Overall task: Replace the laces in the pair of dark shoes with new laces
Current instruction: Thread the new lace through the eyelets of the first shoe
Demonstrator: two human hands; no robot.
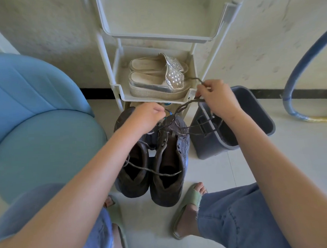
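Observation:
Two dark shoes stand side by side on the floor between my feet, the left shoe [132,174] and the right shoe [170,172]. A worn dark lace [184,106] runs up from the front eyelets of the right shoe. My right hand [217,99] pinches that lace, raised above the shoe's toe, with the lace's end curling past my fingers. My left hand [146,116] is curled over the toe area and seems to grip the lace near the eyelets. A loose lace end [161,172] lies across both shoe openings.
A white plastic rack [118,84] stands just beyond the shoes, with silver platform slippers [157,81] on its shelf. A grey bin [252,120] sits on the floor at the right. A blue chair [36,110] fills the left. A blue hose [295,71] curves at far right.

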